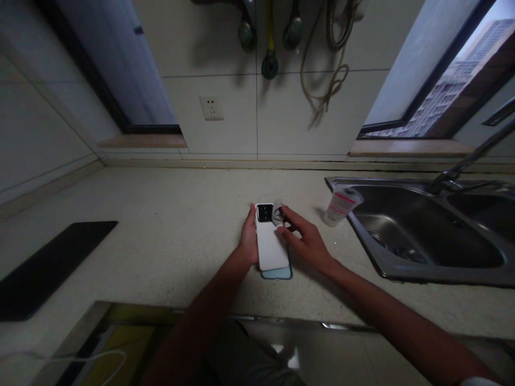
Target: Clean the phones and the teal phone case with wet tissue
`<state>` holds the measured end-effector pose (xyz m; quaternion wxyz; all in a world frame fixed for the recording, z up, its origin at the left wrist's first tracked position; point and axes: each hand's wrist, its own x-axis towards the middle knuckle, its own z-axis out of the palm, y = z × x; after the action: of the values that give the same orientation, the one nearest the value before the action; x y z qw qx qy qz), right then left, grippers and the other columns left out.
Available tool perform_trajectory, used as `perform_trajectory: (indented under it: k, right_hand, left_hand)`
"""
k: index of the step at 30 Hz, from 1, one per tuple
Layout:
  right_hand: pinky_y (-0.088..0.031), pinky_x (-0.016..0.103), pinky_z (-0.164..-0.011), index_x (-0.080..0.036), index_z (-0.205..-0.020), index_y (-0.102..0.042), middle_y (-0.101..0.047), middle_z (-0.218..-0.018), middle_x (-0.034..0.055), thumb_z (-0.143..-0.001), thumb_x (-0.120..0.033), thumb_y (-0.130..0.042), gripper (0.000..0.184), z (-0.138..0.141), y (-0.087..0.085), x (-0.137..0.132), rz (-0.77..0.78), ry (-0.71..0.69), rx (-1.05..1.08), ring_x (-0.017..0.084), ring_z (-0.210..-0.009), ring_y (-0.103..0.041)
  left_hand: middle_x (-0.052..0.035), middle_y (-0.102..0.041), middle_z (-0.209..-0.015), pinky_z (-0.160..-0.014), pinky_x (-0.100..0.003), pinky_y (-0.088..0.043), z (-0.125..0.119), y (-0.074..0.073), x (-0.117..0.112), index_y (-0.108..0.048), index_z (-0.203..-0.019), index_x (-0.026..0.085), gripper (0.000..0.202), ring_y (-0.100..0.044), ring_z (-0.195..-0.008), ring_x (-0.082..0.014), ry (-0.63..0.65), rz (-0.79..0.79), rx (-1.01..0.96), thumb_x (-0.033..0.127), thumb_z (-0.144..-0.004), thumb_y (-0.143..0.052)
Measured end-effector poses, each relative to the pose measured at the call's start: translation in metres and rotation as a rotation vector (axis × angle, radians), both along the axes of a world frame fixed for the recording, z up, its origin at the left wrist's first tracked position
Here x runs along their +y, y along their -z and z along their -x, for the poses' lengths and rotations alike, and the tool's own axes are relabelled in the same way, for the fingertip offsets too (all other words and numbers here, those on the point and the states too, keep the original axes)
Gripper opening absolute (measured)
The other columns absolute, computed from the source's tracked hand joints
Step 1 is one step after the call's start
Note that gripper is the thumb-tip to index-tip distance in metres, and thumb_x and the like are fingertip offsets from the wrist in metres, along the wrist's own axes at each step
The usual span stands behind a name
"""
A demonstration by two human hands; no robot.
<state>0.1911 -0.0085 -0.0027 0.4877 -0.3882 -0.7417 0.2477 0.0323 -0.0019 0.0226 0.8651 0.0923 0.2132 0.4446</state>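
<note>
Head view: A pale counter (181, 230) is fitted with a steel sink (434, 274) toward its right end; near the left end, a flat black slab (60, 265) is seen. Midway along the counter, back from the front edge, the left hand (248, 238) and right hand (306, 238) are placed about a white phone (271, 246). Its left edge is touched by the left hand, whose finger closure is hidden and cannot be told. A clear cup (341, 205) is set beside the sink. A light-blue object (277, 273) is partly covered by the phone. A grey cloth (277, 213) is pinched in the right hand's fingers.
</note>
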Motion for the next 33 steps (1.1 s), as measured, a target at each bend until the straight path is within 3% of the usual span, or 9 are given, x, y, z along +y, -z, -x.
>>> perform_trajectory:
  k: [4,9,15,21,25,28,33]
  right_hand:
    - [-0.046,0.058,-0.110,-0.028,-0.148,-0.047,-0.051,-0.151,0.0113,-0.095,-0.032,-0.058,0.054,-0.001,-0.003,0.003,-0.137,0.006,-0.096,0.029,-0.138,-0.050]
    - [-0.040,0.056,-0.116,-0.022,-0.145,-0.050,-0.058,-0.144,0.0143,-0.100,-0.028,-0.050,0.045,0.002,-0.008,0.006,-0.304,-0.027,-0.223,0.027,-0.137,-0.051]
    - [-0.036,0.058,-0.118,-0.021,-0.139,-0.054,-0.057,-0.145,0.0143,-0.103,-0.025,-0.044,0.038,0.007,-0.018,0.008,-0.434,-0.085,-0.383,0.025,-0.140,-0.047]
    - [-0.040,0.056,-0.115,-0.014,-0.115,-0.067,-0.071,-0.120,0.0136,-0.101,-0.026,-0.050,0.025,0.013,-0.030,-0.002,-0.587,-0.181,-0.498,0.028,-0.131,-0.056]
    - [-0.044,0.054,-0.113,-0.015,-0.115,-0.067,-0.071,-0.119,0.0138,-0.099,-0.021,-0.051,0.023,0.017,-0.031,-0.010,-0.644,-0.244,-0.476,0.026,-0.126,-0.059]
    - [-0.045,0.053,-0.112,-0.014,-0.115,-0.067,-0.072,-0.117,0.0141,-0.097,-0.017,-0.052,0.023,0.019,-0.029,-0.014,-0.687,-0.285,-0.448,0.025,-0.125,-0.060]
    - [-0.047,0.048,-0.112,-0.015,-0.113,-0.068,-0.075,-0.111,0.0098,-0.096,-0.018,-0.055,0.021,0.018,-0.029,-0.018,-0.717,-0.384,-0.434,0.023,-0.122,-0.063]
  left_hand:
    - [-0.0146,-0.076,-0.093,-0.082,-0.041,-0.055,-0.005,-0.001,-0.004,-0.070,-0.117,0.014,0.081,-0.073,-0.086,-0.0292,0.050,0.021,0.035,0.077,-0.091,-0.027]
    - [-0.0149,-0.076,-0.089,-0.078,-0.038,-0.056,-0.007,0.008,-0.003,-0.070,-0.115,0.013,0.084,-0.074,-0.084,-0.0279,0.083,0.007,0.105,0.080,-0.087,-0.029]
    - [-0.0146,-0.076,-0.094,-0.084,-0.037,-0.056,-0.008,0.009,-0.005,-0.068,-0.121,0.014,0.080,-0.073,-0.092,-0.0277,0.020,-0.005,0.056,0.078,-0.089,-0.031]
    - [-0.0176,-0.074,-0.104,-0.090,-0.040,-0.055,-0.008,0.003,-0.007,-0.064,-0.126,0.011,0.085,-0.071,-0.101,-0.0286,0.008,0.011,-0.053,0.077,-0.091,-0.024]
    - [-0.0200,-0.072,-0.112,-0.091,-0.043,-0.055,-0.003,0.006,-0.004,-0.062,-0.129,0.011,0.094,-0.071,-0.104,-0.0308,0.038,-0.001,-0.131,0.085,-0.084,-0.025]
    - [-0.0207,-0.070,-0.117,-0.090,-0.043,-0.055,0.000,0.006,-0.001,-0.060,-0.131,0.013,0.093,-0.071,-0.102,-0.0306,-0.013,-0.017,-0.117,0.087,-0.083,-0.028]
    - [-0.0169,-0.073,-0.110,-0.085,-0.039,-0.055,0.003,0.005,0.004,-0.059,-0.134,0.018,0.074,-0.074,-0.088,-0.0254,-0.141,-0.052,-0.030,0.073,-0.093,-0.030]
